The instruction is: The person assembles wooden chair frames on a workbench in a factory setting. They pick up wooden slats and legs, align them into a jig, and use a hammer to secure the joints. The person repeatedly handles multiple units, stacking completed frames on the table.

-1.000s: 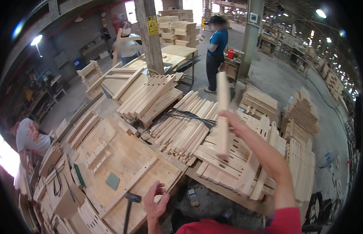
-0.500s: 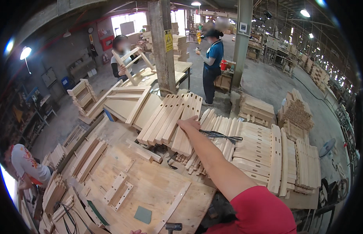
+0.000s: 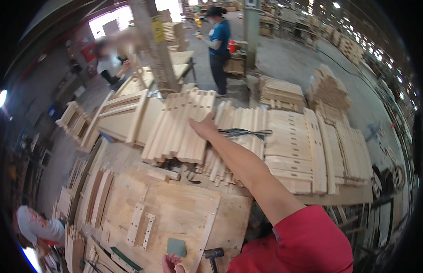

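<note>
Right hand (image 3: 203, 127) on wooden bars (image 3: 174, 125) — left hand (image 3: 172, 264) cut off.

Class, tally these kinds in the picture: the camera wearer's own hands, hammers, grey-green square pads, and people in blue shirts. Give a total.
Left hand and right hand: 2
Hammer: 1
Grey-green square pad: 1
Person in a blue shirt: 1
Total: 5

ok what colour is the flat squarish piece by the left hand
The flat squarish piece is a dull grey-green, best seen in the head view.
</note>
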Available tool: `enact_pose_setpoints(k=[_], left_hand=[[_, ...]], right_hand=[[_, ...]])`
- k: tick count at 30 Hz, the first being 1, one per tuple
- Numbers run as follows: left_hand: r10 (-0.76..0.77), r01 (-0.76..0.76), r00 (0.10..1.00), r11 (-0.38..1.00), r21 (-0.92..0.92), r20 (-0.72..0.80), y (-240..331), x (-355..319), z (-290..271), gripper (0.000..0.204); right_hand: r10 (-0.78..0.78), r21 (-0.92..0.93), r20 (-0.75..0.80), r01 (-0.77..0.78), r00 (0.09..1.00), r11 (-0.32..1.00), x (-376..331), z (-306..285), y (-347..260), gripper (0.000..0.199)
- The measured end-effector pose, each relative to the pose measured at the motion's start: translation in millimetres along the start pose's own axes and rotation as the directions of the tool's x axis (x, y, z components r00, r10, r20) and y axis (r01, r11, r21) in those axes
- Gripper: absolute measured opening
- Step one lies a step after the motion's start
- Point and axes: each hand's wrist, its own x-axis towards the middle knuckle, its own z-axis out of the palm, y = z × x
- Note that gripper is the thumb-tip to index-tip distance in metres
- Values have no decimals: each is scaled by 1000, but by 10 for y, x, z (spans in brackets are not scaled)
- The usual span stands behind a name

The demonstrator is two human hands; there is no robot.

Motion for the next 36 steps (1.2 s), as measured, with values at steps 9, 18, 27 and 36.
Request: enact_pose_setpoints(k=[9,18,27,36], left_hand=[[197,-250,942,952,179,272,594,264,624,54],[323,-416,882,876,243,344,920,53,1427,46],[-43,-1,997,824,566,64,193,-876,2069,47],[-402,607,724,757,-242,561,143,-1867,3200,41]], right_hand=[[25,595,450,-320,893,737,-280,47,743,74],[-334,851,492,-363,804,378,-577,-660,1201,52],[-364,663,274,100,890,742,-1402,-1725,2603,82],[-490,697,306,159,816,700,-1624,-2238,2271,77]])
